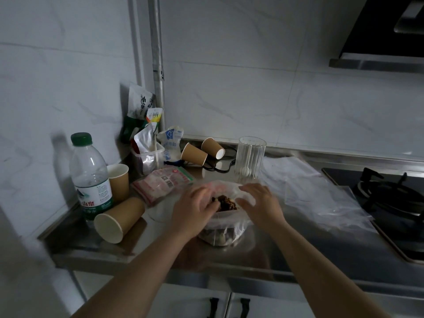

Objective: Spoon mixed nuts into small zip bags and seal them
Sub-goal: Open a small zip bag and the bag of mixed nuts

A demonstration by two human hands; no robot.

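On the steel worktop (286, 244) sits a large clear plastic bag of mixed nuts (223, 222), its mouth spread wide so that the brown nuts show between the two hands. The left hand (195, 208) has its fingers curled over the near-left edge of the bag's mouth and seems to pinch the film there, though blur hides the exact grip; the right hand (259, 203) lies over the right edge with fingers fairly straight, pressing or spreading the plastic rather than clutching it. The step in hand looks to be opening the big bag and rolling its rim down so a spoon can reach in. To do this well, both sides should be folded outward evenly, so the mouth stays open unaided and the bag does not slump and spill. A flat pack of small zip bags in pink wrapping (164, 183) lies just beyond the left hand, and a tall clear ribbed tumbler holding white plastic spoons (250, 160) stands just behind the bag; both are within easy reach once the rim is set. No spoon has yet been picked up.
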